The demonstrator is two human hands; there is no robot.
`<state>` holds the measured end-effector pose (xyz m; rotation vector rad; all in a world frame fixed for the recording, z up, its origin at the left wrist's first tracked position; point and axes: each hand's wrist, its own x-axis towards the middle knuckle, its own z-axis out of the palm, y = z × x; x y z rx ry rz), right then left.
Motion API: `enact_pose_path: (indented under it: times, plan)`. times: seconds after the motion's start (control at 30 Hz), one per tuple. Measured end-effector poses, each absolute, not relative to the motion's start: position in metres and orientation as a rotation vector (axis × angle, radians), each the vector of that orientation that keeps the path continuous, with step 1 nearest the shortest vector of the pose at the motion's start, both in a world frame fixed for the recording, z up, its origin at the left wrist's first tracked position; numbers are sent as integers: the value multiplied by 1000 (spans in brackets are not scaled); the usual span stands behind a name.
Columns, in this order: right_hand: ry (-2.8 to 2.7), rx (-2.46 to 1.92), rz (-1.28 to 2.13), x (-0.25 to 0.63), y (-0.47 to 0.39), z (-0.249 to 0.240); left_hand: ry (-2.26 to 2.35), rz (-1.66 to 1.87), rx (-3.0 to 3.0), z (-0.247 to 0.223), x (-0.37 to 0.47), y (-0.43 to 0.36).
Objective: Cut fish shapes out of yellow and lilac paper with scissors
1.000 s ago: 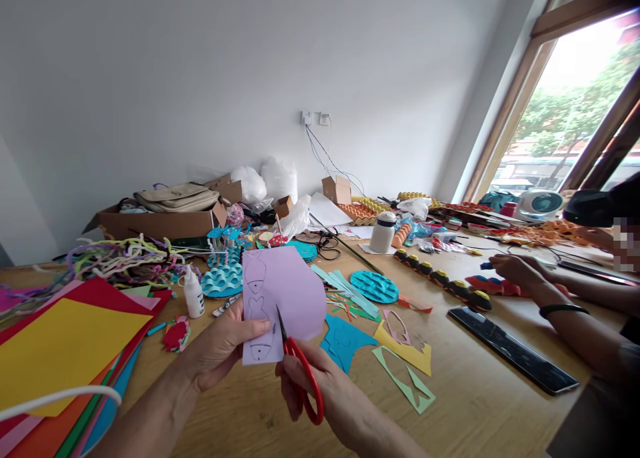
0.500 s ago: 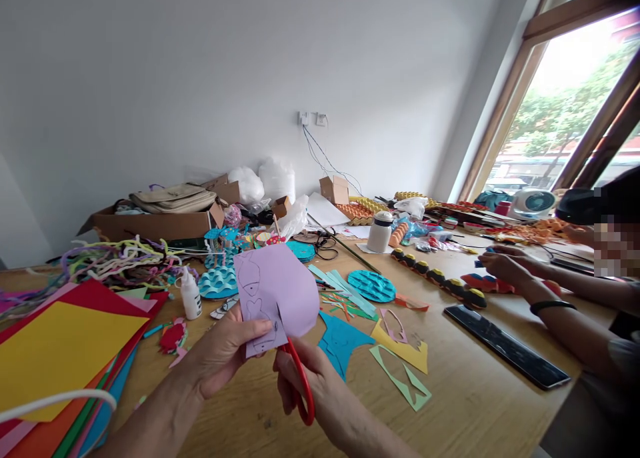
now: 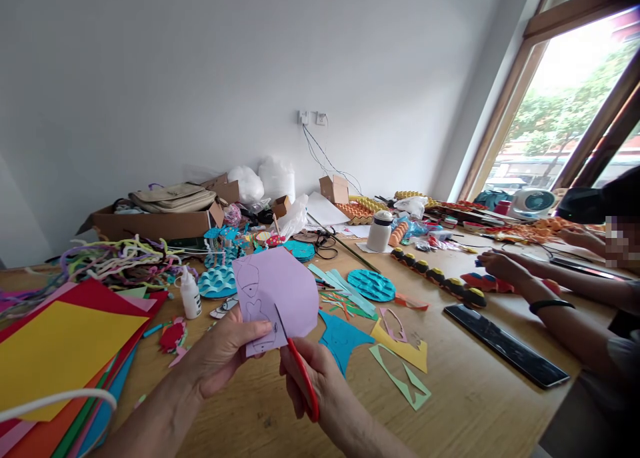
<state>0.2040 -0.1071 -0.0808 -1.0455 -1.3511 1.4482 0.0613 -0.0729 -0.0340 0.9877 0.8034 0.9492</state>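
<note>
A sheet of purple paper (image 3: 295, 285) with fish-like outlines drawn along its left side is pinched by its lower left corner in my left hand (image 3: 227, 348), thumb on top. My right hand (image 3: 317, 378) grips red-handled scissors (image 3: 306, 385). Their blade lies against the paper's lower part, beside the drawn shapes. Blue paper (image 3: 343, 341) with a drawn shape lies on the table just right of my right hand. Near it are a yellow paper offcut (image 3: 403, 348) and a light green cut-out frame (image 3: 403, 378).
Coloured paper sheets (image 3: 65, 351) are stacked at left, with a white glue bottle (image 3: 190, 295) beyond them. Pipe cleaners (image 3: 120, 261) heap behind. A black phone-like slab (image 3: 505, 345) lies at right, near another person's hands (image 3: 505, 265). A white bottle (image 3: 380, 231) stands farther back.
The scissors and my right hand have shifted slightly right, and the blade shows more plainly against the paper. My left hand keeps its hold. The other person's head and hands moved slightly.
</note>
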Motion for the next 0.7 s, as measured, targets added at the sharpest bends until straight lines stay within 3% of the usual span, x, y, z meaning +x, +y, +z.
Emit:
enact_pose_path:
  times: [0.7]
  plan:
    - [-1503, -1057, 1423, 206, -112, -63, 835, 984, 973, -31, 58, -74]
